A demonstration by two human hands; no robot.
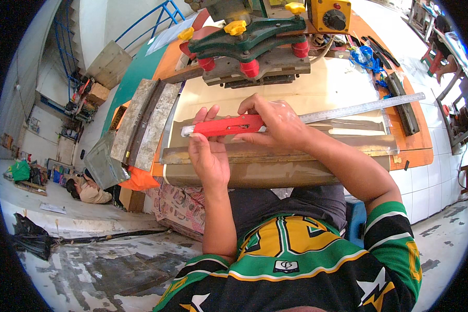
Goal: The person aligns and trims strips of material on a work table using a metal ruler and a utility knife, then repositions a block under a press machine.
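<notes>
A red cutter knife [229, 125] lies level between my hands, above the work table. My left hand [210, 161] holds its left part, thumb near the pale tip and fingers behind the body. Around the other end, my right hand [280, 125] is closed, with the index finger bent over the top. A long steel ruler [364, 107] slants out to the right from behind my right hand, resting on the pale sheet [338, 78]. Whether the blade is out is too small to tell. Below the knife a worn flat metal bar [275, 152] lies across the sheet.
A green press head [249, 39] with red and yellow knobs stands just beyond my hands. Beside it is a yellow control box [330, 15]. Metal bars [145, 125] lie at left, a dark bar [403, 104] at right. A person [91, 188] is low at far left.
</notes>
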